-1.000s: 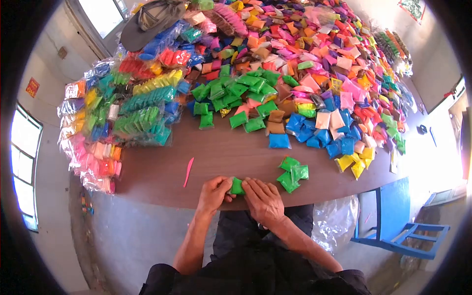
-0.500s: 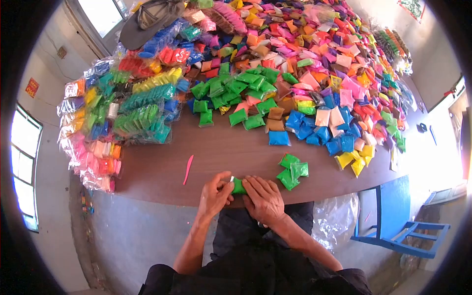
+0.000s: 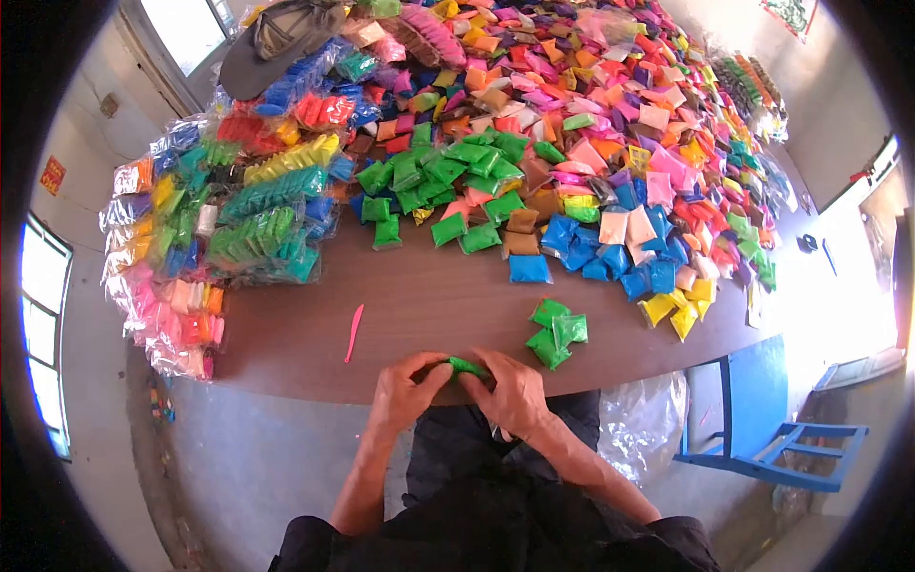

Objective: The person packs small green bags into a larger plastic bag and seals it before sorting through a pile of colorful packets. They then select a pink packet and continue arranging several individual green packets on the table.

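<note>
At the table's front edge, both my hands grip one small green packet point(image 3: 466, 366). My left hand point(image 3: 408, 386) pinches its left end between thumb and fingers. On the other end, my right hand point(image 3: 512, 391) is closed, thumb below and fingers above; part of the packet is hidden there. Something pale shows under my right palm, too small to name. Several green packets point(image 3: 558, 334) lie in a little group just right of my hands. A pink plastic knife-like tool point(image 3: 354, 334) rests on the table to the left.
A big heap of colored packets point(image 3: 591, 124) covers the back of the brown table point(image 3: 419, 305). Bagged rows of packets point(image 3: 272, 195) are stacked at left, with a dark cap point(image 3: 286, 43) on top. A blue chair point(image 3: 758, 410) and clear plastic bag point(image 3: 648, 419) stand right.
My right hand was lying flat over the packet; now its fingers are curled, gripping the end. The packet has tilted between my hands. The whole view has shifted slightly.
</note>
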The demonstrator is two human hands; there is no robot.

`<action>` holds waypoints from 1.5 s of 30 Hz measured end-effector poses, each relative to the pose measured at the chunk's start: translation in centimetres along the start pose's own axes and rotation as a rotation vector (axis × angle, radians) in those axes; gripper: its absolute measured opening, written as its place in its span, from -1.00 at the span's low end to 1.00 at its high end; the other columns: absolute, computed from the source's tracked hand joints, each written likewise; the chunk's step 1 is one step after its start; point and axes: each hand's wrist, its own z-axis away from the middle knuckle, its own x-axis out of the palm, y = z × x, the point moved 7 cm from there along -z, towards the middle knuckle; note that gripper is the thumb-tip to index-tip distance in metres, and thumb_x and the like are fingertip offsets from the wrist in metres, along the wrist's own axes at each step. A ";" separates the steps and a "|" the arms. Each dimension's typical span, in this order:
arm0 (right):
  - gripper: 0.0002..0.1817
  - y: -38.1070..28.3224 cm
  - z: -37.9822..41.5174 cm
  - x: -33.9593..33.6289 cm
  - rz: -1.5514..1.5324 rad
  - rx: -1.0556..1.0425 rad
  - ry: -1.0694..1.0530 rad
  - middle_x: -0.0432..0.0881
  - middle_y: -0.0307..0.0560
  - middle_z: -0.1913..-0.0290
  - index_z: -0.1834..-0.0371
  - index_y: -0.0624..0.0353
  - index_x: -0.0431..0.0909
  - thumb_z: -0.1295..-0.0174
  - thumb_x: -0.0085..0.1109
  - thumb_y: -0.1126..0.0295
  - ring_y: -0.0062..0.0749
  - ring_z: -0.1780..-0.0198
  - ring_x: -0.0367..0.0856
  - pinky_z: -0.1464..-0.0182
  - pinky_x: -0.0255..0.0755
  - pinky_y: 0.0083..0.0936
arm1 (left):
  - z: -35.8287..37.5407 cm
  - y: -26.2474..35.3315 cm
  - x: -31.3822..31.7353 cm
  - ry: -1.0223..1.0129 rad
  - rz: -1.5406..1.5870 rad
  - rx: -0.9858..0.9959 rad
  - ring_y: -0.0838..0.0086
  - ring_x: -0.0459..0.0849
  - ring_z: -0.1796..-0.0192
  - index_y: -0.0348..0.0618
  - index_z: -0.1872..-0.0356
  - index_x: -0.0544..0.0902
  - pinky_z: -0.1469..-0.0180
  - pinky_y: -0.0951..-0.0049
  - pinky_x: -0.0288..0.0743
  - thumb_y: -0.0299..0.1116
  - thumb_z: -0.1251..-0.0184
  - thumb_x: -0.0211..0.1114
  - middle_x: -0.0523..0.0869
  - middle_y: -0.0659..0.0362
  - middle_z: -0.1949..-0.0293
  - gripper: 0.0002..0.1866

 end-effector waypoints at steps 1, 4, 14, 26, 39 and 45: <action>-0.66 -0.1 -0.1 -0.1 -0.008 0.003 0.031 0.84 0.09 0.18 -0.07 0.14 0.74 -0.37 0.50 0.19 0.13 0.19 0.84 0.22 0.69 -0.05 | -0.2 0.7 -0.2 0.042 -0.154 0.092 0.44 0.80 0.14 -0.29 -0.06 0.83 0.11 0.41 0.66 -0.34 -0.57 0.45 0.86 0.08 0.20 -0.76; -0.67 0.6 -0.2 0.9 0.042 -0.010 -0.019 0.84 0.07 0.24 -0.03 0.12 0.75 -0.38 0.49 0.14 0.09 0.23 0.85 0.24 0.69 -0.05 | -0.9 0.1 -0.2 0.156 -0.123 0.200 0.41 0.81 0.16 -0.30 0.06 0.83 0.10 0.34 0.67 -0.35 -0.50 0.50 0.86 0.02 0.21 -0.80; -0.66 -0.3 0.4 0.5 0.164 0.036 0.043 0.73 0.09 -0.09 -0.16 0.08 0.68 -0.39 0.44 0.24 0.04 0.11 0.81 0.18 0.71 -0.08 | -2.9 -1.5 0.5 0.202 -0.307 0.050 0.13 0.84 0.36 -0.20 0.19 0.81 0.27 0.16 0.64 -0.22 -0.49 0.50 0.83 -0.03 0.40 -0.77; -0.49 -2.1 0.1 1.8 0.356 -0.262 0.000 0.64 -0.20 -0.34 -0.28 -0.01 0.69 -0.23 0.51 0.32 -0.14 -0.38 0.62 -0.07 0.52 -0.12 | -3.5 -1.1 0.3 0.228 -0.327 0.115 -0.05 0.83 0.30 -0.19 0.23 0.78 0.26 0.08 0.63 -0.24 -0.53 0.46 0.80 -0.10 0.37 -0.78; -0.50 -1.9 -0.1 2.3 0.443 -0.298 -0.045 0.59 -0.16 -0.33 -0.27 0.03 0.68 -0.23 0.47 0.30 -0.20 -0.36 0.59 -0.03 0.51 -0.14 | -2.8 -1.3 -1.8 0.422 -0.468 0.225 0.07 0.83 0.31 -0.21 0.17 0.77 0.24 0.10 0.65 -0.34 -0.52 0.46 0.80 -0.07 0.35 -0.86; -0.56 -2.3 -0.6 2.2 0.406 -0.297 -0.040 0.64 -0.16 -0.27 -0.16 0.07 0.72 -0.18 0.49 0.32 -0.14 -0.32 0.61 -0.02 0.51 -0.09 | -0.9 -0.9 -8.7 0.633 -0.821 0.174 0.09 0.79 0.12 -0.07 -0.03 0.79 0.04 0.06 0.63 -0.28 -0.40 0.55 0.79 0.05 0.14 -0.74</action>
